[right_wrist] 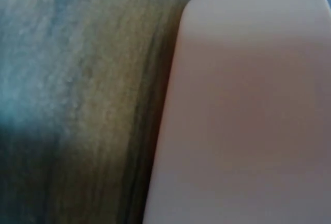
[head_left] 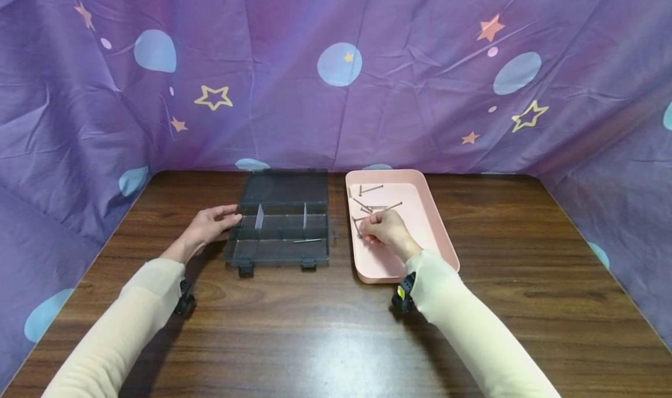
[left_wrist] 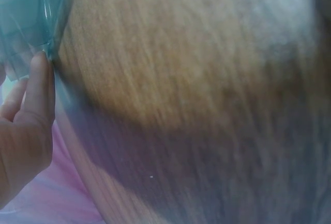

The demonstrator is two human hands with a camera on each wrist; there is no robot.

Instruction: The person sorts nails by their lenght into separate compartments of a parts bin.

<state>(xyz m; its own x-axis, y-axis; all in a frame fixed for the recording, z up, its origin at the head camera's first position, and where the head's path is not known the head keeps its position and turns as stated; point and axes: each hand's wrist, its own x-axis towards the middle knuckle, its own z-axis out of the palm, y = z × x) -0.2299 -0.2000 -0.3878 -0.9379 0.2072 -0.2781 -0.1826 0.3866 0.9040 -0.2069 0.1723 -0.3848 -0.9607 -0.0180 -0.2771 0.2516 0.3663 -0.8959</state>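
Note:
In the head view, a dark see-through compartment box (head_left: 278,252) lies on the table with its lid (head_left: 286,187) folded back. One thin metal nail (head_left: 307,240) lies in its front compartment. My left hand (head_left: 207,226) touches the box's left side; the left wrist view shows an extended finger (left_wrist: 39,87) against its clear edge. My right hand (head_left: 385,230) reaches into the pink tray (head_left: 441,229), fingers bent down among several thin, headed nails (head_left: 377,207). One nail (head_left: 357,227) lies right beside the fingertips. I cannot tell whether they hold one. The right wrist view shows only tray and table.
Two latches (head_left: 246,269) stick out from the box's front edge. A strip of wooden table (head_left: 341,252) separates box and tray. Purple patterned cloth (head_left: 294,106) hangs behind and along both sides of the table. A wrist camera (head_left: 403,293) sits under my right sleeve.

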